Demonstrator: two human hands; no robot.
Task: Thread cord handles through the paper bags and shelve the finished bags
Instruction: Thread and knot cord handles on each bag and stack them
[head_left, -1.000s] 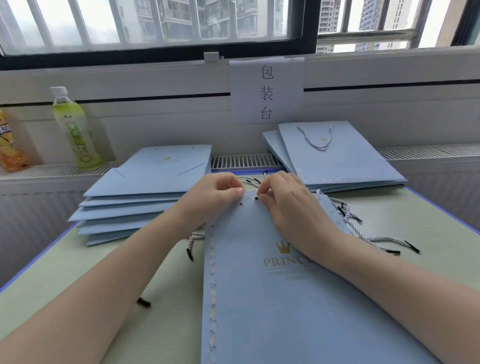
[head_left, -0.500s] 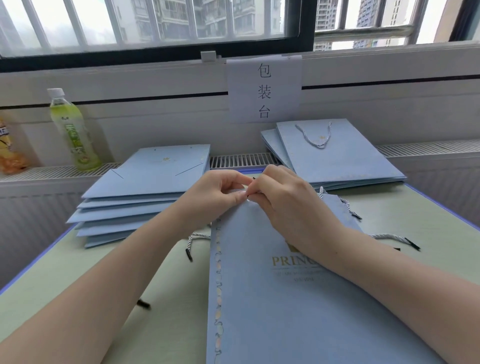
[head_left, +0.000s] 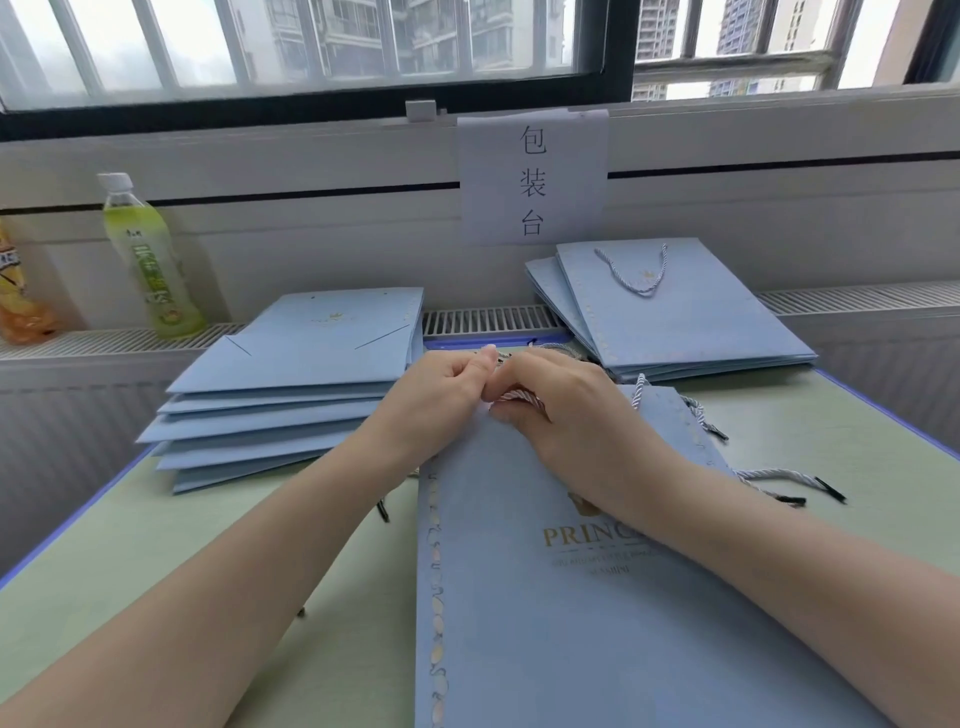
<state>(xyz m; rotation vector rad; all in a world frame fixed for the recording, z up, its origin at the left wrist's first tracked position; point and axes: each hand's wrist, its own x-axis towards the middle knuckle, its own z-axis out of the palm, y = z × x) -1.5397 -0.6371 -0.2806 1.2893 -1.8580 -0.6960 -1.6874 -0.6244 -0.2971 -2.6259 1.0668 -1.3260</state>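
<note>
Two hands meet at the top edge of a flat blue bag (head_left: 545, 623) lying on the green surface (head_left: 130, 561); the right hand (head_left: 566, 410) curls its fingers round a twisted white cord (head_left: 519, 397), while the left hand (head_left: 441, 400) pinches at the same spot, thumb raised; a stack of bags (head_left: 280, 405) sits to the left; a pile with handles (head_left: 675, 312) lies right; loose cords (head_left: 779, 480) trail beside the bag; a green bottle (head_left: 148, 260) stands on the ledge.
</note>
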